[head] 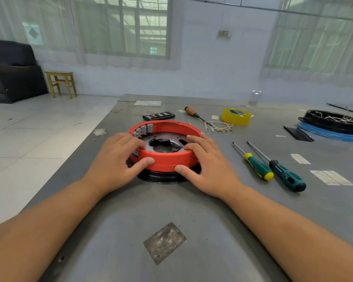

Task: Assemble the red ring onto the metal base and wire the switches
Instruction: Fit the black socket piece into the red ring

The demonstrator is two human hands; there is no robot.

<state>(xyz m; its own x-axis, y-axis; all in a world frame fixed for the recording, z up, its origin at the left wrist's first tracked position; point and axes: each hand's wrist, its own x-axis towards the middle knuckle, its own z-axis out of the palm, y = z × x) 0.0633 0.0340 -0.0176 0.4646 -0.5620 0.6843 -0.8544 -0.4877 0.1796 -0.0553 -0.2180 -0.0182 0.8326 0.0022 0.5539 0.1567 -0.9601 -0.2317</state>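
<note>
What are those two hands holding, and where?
Both hold the red ring: left hand on its left side, right hand on its right, thumbs on the near outer wall.

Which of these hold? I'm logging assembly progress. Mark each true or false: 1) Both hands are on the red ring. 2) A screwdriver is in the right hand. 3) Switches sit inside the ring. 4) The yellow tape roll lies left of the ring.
1) True: the left hand and right hand grip the red ring.
2) False: both green-handled screwdrivers lie on the table.
3) True: grey switches line its far-left inner wall.
4) False: the yellow tape roll lies beyond it, to the right.
</note>
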